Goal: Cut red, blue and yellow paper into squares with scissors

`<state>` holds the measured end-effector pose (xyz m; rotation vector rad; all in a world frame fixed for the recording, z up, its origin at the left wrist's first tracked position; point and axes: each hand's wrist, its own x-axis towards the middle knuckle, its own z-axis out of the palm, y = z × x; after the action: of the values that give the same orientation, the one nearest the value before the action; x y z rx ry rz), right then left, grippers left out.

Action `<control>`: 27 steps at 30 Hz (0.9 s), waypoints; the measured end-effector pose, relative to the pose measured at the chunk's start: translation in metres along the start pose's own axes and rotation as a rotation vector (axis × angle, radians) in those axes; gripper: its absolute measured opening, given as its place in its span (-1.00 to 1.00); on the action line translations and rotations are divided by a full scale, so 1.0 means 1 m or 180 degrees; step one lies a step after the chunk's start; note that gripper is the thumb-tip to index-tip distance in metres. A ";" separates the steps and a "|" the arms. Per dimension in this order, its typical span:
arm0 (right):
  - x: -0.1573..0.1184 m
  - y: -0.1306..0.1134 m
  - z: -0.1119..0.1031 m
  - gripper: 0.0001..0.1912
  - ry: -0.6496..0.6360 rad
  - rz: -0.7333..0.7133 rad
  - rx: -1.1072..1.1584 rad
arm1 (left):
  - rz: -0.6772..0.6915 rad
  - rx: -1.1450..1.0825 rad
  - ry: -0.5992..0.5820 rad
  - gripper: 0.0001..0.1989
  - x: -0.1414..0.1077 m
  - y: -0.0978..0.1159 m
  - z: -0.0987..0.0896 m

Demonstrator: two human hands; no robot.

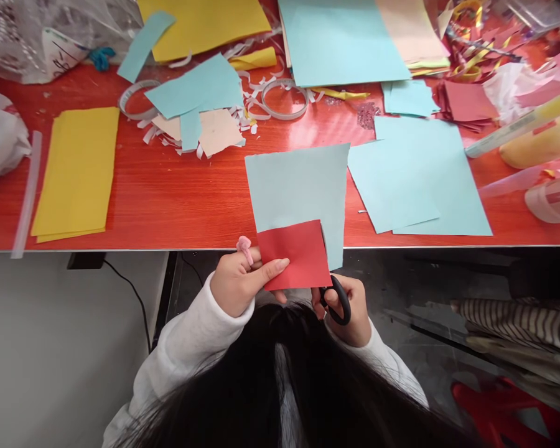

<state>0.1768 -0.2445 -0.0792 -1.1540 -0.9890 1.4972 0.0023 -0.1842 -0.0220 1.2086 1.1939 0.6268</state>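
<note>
My left hand point(238, 283) pinches a red paper square point(296, 255) laid over a larger light blue sheet point(298, 180), its thumb on top of the red paper. Both papers are held up at the table's front edge. My right hand point(352, 308) is closed round the black handles of a pair of scissors point(340, 302), at the lower right corner of the red square. Most of the scissor blades are hidden behind the papers. Along the red square's right side, the blue sheet shows a cut line beside it. A pink ring sits on a left finger.
On the red table point(182, 199) lie a yellow paper stack point(77, 174), light blue sheets point(429, 180), red squares point(469, 102), tape rolls point(284, 99) and paper scraps point(221, 130). Glue bottles point(550, 146) stand at the right. A plastic bag point(0, 134) is at the left.
</note>
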 end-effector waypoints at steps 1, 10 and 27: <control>0.000 0.001 0.000 -0.54 0.0029 0.0023 -0.0016 | -0.0009 -0.0007 -0.0003 -0.73 0.000 -0.001 0.000; 0.000 0.000 0.000 -0.53 0.0060 -0.0022 -0.0033 | -0.0030 -0.0140 0.0042 -0.72 -0.001 -0.001 0.003; 0.002 0.000 -0.003 -0.53 0.0040 0.0190 0.0062 | -0.0131 -0.0054 -0.0006 -0.76 -0.001 -0.002 0.002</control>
<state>0.1798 -0.2424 -0.0805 -1.1868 -0.9369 1.5418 0.0031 -0.1862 -0.0236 1.1674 1.2068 0.6039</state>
